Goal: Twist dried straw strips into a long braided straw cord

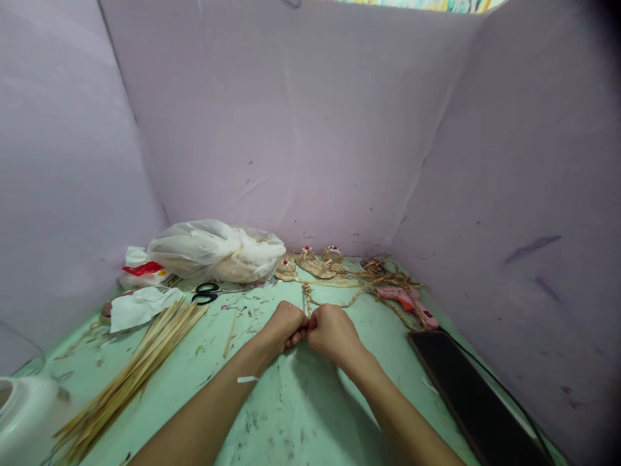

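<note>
My left hand (285,327) and my right hand (332,331) meet knuckle to knuckle on the green table top (301,414). Both are closed in a pinch on the near end of a braided straw cord (307,299). The cord runs away from the hands toward the back of the table and joins a loose tangle of braid (383,279). Three small woven straw pieces with red and white tops (310,260) lie at the back, beyond the hands.
A bundle of long dry straw strips (140,369) lies at left. Black-handled scissors (206,293), crumpled white paper (138,307) and a clear plastic bag (213,251) sit behind it. A pink glue gun (407,303) and dark phone (466,395) lie right. Lilac walls enclose the table.
</note>
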`<state>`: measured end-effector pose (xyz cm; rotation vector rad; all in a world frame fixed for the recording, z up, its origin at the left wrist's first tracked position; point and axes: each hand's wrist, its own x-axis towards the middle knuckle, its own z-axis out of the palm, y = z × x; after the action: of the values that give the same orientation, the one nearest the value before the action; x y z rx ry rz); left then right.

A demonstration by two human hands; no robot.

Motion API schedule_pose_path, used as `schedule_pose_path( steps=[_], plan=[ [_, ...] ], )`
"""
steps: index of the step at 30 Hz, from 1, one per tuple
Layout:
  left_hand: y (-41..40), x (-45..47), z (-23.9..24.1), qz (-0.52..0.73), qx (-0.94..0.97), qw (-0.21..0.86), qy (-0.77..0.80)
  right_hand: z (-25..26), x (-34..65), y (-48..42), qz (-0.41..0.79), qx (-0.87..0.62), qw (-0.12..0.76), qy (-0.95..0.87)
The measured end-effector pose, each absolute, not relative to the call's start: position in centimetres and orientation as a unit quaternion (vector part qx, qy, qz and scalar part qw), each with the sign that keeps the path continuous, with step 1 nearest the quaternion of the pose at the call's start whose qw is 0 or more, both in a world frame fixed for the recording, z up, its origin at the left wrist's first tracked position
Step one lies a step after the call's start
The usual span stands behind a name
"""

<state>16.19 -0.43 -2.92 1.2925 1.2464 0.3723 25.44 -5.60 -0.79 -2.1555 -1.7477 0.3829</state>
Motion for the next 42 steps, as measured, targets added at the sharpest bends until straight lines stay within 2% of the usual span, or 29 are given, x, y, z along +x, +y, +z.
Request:
schedule_pose_path(
  steps=[3, 5, 7, 11, 13, 15, 21, 30, 35, 42],
  plan=[
    [0.1, 15.6, -3.2, 0.149, 0.561, 0.631, 0.514, -0.9, 25.8, -5.6, 0.161, -0.725, 0.177, -0.646],
    [0.3, 15.4, -3.3, 0.147, 0.563, 0.644, 0.496, -1.0, 26.9, -5.3, 0.221, -0.709, 0.187, -0.643],
    [0.3, 15.4, -3.2, 0.157, 0.573, 0.647, 0.478, -1.0, 28.2, -5.0, 0.29, -0.718, 0.217, -0.595],
    [-0.1, 15.6, -2.8, 0.187, 0.576, 0.653, 0.455, -0.6, 29.1, -4.7, 0.421, -0.72, 0.333, -0.44],
    [-0.3, 15.7, -2.7, 0.182, 0.576, 0.65, 0.461, -0.7, 28.4, -4.8, 0.523, -0.67, 0.356, -0.388],
    [-0.4, 15.8, -2.8, 0.177, 0.586, 0.638, 0.468, -1.1, 27.4, -4.8, 0.574, -0.638, 0.355, -0.37],
    [0.2, 15.9, -4.0, 0.174, 0.627, 0.605, 0.459, -3.0, 27.2, -4.3, 0.452, -0.68, 0.358, -0.452],
    [0.6, 15.6, -3.4, 0.153, 0.659, 0.575, 0.46, -4.5, 28.2, -4.1, 0.532, -0.592, 0.436, -0.419],
    [0.1, 15.4, -2.8, 0.14, 0.657, 0.583, 0.457, -4.8, 28.1, -4.1, 0.521, -0.596, 0.458, -0.405],
    [1.0, 14.3, -1.3, 0.021, 0.695, 0.533, 0.483, -4.4, 28.1, -4.3, 0.536, -0.59, 0.469, -0.38]
  ],
)
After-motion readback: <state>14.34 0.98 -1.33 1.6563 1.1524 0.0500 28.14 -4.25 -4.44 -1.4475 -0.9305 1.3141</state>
